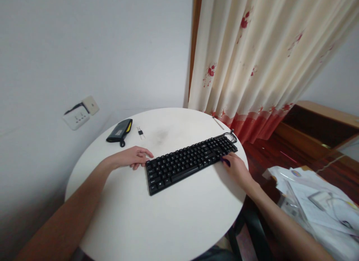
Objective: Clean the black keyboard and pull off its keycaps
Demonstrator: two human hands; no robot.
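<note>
A round white counter [168, 223] fills the middle of the view, set against a pale wall beside a cream curtain [252, 58] with red flowers. A black keyboard [190, 163] lies slanted across the counter's centre, its far right corner close to the right edge, where its coiled cable [232, 135] sits. The left hand [134, 157] rests flat on the counter, fingers loosely spread, fingertips touching the keyboard's left end. The right hand [238, 167] is curled at the keyboard's near right corner and pinches a small dark purple object [226, 162]; what it is cannot be made out. Both forearms reach in from the near edge. A push from the left could slide the keyboard toward the right edge and off, since that corner lies so near it. A dark pouch [120, 131] and a small clip [140, 132] lie near the far left edge.
</note>
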